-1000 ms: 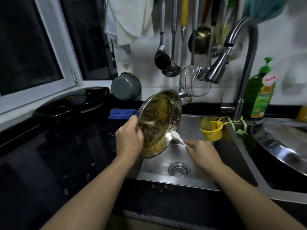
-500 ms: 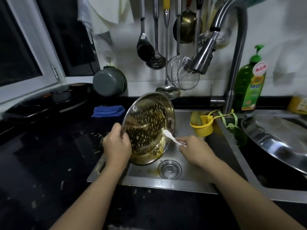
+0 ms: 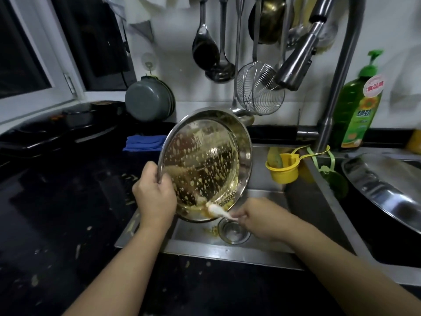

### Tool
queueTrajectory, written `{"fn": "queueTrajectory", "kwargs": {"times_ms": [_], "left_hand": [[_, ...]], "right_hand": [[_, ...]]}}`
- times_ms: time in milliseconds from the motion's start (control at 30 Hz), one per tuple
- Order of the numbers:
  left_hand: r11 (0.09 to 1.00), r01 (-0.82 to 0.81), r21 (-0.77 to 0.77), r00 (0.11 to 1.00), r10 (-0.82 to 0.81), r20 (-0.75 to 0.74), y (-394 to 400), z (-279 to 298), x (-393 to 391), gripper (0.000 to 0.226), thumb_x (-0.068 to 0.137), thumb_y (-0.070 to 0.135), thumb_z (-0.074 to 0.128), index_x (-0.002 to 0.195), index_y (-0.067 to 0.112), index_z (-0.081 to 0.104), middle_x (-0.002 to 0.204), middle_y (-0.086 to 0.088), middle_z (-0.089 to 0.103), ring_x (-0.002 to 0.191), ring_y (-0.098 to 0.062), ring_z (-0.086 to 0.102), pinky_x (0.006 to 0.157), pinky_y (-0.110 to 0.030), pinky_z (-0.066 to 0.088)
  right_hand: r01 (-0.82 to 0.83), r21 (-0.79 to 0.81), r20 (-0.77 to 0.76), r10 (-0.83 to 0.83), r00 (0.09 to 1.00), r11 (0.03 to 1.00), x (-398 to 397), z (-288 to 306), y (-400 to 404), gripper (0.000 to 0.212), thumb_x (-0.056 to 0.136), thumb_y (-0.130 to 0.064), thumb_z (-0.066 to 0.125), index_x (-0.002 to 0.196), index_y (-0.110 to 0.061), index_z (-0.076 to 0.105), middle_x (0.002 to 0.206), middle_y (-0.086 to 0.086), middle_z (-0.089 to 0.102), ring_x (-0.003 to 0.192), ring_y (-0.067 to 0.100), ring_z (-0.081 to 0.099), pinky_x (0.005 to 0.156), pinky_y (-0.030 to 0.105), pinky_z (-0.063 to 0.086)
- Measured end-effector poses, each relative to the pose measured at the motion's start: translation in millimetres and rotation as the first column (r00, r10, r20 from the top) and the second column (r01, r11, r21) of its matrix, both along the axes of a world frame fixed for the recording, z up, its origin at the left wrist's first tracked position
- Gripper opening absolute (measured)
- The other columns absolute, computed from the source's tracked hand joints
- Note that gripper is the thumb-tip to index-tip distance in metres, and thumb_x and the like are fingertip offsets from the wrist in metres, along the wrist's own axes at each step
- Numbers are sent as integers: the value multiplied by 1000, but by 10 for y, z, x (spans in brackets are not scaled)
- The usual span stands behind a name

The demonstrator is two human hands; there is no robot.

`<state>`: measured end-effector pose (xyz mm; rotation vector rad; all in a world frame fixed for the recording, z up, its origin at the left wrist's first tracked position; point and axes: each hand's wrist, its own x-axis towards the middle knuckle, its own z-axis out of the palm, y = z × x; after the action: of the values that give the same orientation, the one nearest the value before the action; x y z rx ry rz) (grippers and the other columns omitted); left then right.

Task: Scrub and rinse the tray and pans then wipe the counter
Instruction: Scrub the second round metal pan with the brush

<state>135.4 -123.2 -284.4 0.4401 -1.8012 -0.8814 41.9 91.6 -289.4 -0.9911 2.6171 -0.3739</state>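
Observation:
A round steel pan (image 3: 205, 160), spattered inside with yellowish residue, is tilted steeply over the left sink basin (image 3: 268, 201). My left hand (image 3: 155, 197) grips its left rim, thumb over the edge. My right hand (image 3: 262, 220) pinches the handle of a white spoon (image 3: 216, 209), whose bowl lies against the pan's lowest inner edge, where yellow residue has pooled. Under the pan sits the drain strainer (image 3: 233, 231), with yellow bits beside it. A large steel tray (image 3: 387, 188) leans in the right basin.
The black counter (image 3: 68, 213) at left carries scattered crumbs. A blue cloth (image 3: 143, 142) lies by the back wall, near a grey pot (image 3: 148, 99). The faucet head (image 3: 296, 65) hangs above the sink; green dish soap (image 3: 355, 110) and a yellow cup (image 3: 283, 169) stand near its base.
The spoon has slid down the pan's inside from the right rim to the lowest edge, pushing residue there. My view has shifted closer and to the left.

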Motion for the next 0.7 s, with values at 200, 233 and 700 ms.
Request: {"fn": "queueTrajectory", "kwargs": {"times_ms": [200,233,700], "left_hand": [[998,2,61,999,0,-39,-17,-9,-3,30,95,-3,54,70,2,36,60,2,37,53,-9,34,47,-29,28],[998,-5,68,999,8,-39,-34,-14,-4,30,95,-2,54,71,1,37,60,2,37,53,-9,34,47,-29,29],[993,111,-39,990,-108,86,-25,-68,-12,27,92,-5,53,71,7,42,63,-14,47,55,-30,44,49,-49,38]], "right_hand": [[293,14,-538,-240,808,956,-175,104,38,30,101,-24,44,123,-25,64,108,7,65,97,32,66,70,36,48],[252,33,-469,-208,858,967,-114,81,-3,30,100,-22,46,122,-23,65,109,8,66,97,32,66,73,37,50],[299,-165,-661,-330,674,940,-215,186,177,35,99,-17,48,129,-27,63,102,4,63,84,34,68,63,36,48]]}}
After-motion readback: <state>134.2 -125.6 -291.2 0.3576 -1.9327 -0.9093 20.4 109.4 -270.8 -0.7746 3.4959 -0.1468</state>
